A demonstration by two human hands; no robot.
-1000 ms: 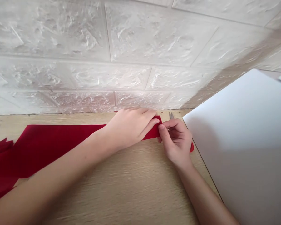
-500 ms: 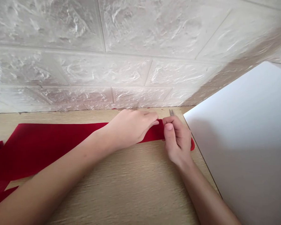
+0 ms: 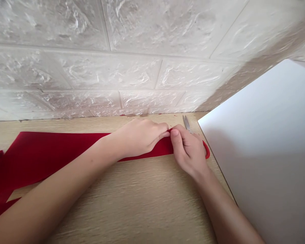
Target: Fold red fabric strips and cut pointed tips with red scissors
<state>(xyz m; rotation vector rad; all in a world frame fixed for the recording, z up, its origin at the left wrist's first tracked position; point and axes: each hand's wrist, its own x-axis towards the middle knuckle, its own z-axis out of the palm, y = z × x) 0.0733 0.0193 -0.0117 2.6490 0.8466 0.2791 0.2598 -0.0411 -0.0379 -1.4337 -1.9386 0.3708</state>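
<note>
Right now, the left hand (image 3: 139, 137) is curled closed over a strip of red cloth (image 3: 66, 145) on the wooden tabletop (image 3: 117, 200), while the right hand (image 3: 189, 152) grips red-handled scissors (image 3: 186, 123) at the cloth, a white board (image 3: 259, 159) just beside them and textured wall panels (image 3: 117, 67) behind.

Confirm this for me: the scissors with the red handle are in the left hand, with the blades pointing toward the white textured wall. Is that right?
Not quite: the scissors are in the right hand, not the left hand, which is on the red fabric. The head view shows this. The red handle and the blades pointing toward the white textured wall stand as you said.
</note>
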